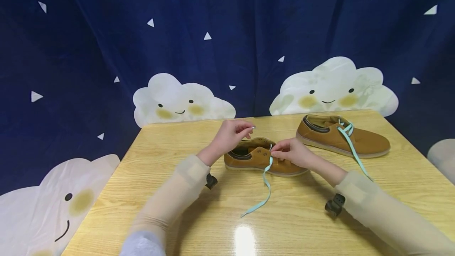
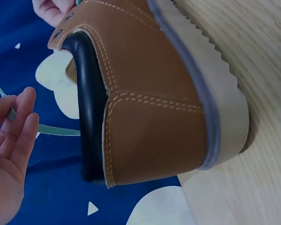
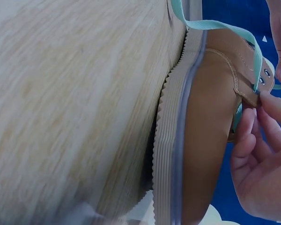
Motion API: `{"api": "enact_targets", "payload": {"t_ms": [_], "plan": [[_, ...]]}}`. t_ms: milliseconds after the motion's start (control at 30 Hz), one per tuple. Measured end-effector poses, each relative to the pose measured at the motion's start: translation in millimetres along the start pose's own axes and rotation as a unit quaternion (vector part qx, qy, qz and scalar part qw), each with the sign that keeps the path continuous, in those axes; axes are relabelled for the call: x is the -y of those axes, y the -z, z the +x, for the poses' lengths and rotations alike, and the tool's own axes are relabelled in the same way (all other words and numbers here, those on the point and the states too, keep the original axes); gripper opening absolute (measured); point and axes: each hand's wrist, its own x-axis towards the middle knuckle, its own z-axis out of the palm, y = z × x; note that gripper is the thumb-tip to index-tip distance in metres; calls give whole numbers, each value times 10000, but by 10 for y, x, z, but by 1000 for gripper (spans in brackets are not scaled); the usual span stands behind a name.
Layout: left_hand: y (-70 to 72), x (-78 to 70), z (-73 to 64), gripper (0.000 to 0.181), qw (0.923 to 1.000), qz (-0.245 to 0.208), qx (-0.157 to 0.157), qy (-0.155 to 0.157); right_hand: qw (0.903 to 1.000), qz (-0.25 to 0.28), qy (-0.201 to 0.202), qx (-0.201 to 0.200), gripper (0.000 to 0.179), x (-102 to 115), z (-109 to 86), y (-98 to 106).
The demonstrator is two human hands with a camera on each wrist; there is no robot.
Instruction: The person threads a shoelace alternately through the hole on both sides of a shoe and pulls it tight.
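Observation:
A brown leather shoe [image 1: 249, 163] stands on the table, toe to the right. One end of its mint-green shoelace [image 1: 267, 187] drops over the near side and trails across the wood. Above the shoe's opening, my left hand [image 1: 230, 134] pinches the other end of the lace close to its tip, and that stretch [image 2: 61, 131] runs taut behind the dark collar in the left wrist view. My right hand [image 1: 296, 152] grips the edge of the eyelet flap [image 3: 246, 84] beside the lowest eyelet, thumb outside and fingers beneath. Two eyelets above it show no lace.
A second brown shoe [image 1: 359, 141] with a mint lace stands at the back right of the wooden table [image 1: 170, 149]. Behind the table hangs a dark blue curtain [image 1: 227, 50] with clouds and triangles. Small black cameras sit at both wrists.

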Motion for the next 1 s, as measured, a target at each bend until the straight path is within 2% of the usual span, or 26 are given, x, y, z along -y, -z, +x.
{"api": "enact_targets", "payload": {"t_ms": [233,367,600,833,1000], "plan": [[-57,25,-63,15,10000,-69,43,-29,9998,171,-113,37,13,-52,2,-32],[-80,22,-98,15,9996,-181,72,-193,9998,81,-168,-8,13,-72,3,-39],[-114,38,-107,14,9981,208,-17,-582,9998,31,-175,-25,13,-44,12,-23],[-106,3,-107,12,9990,44,253,-362,9997,93,-232,-11,13,-8,19,-9],[-105,-49,-136,9,9980,166,579,-195,9995,154,-286,-2,14,30,3,-8]]}}
